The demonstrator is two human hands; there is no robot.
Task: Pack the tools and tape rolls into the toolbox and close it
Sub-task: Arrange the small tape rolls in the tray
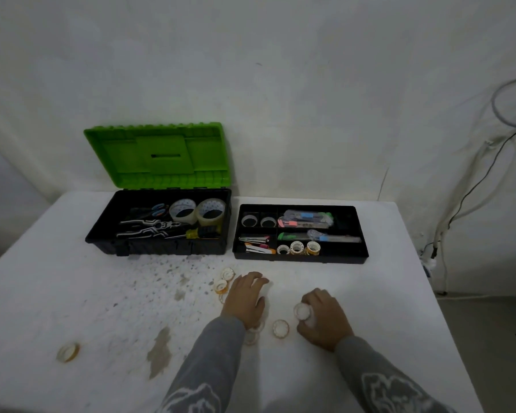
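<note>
Packing looks roughly half done. The toolbox, lid up at 10 o'clock, holds pliers, scissors and big rolls. The tray at 1 o'clock is part filled and not yet inside. Loose rolls lie on the bench. The right hand has its fingers clamped on a small roll. The left hand rests flat, fingers relaxed.

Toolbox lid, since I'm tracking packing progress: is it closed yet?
No, the green lid stands raised behind the black toolbox, leaving its contents in plain view.
</note>
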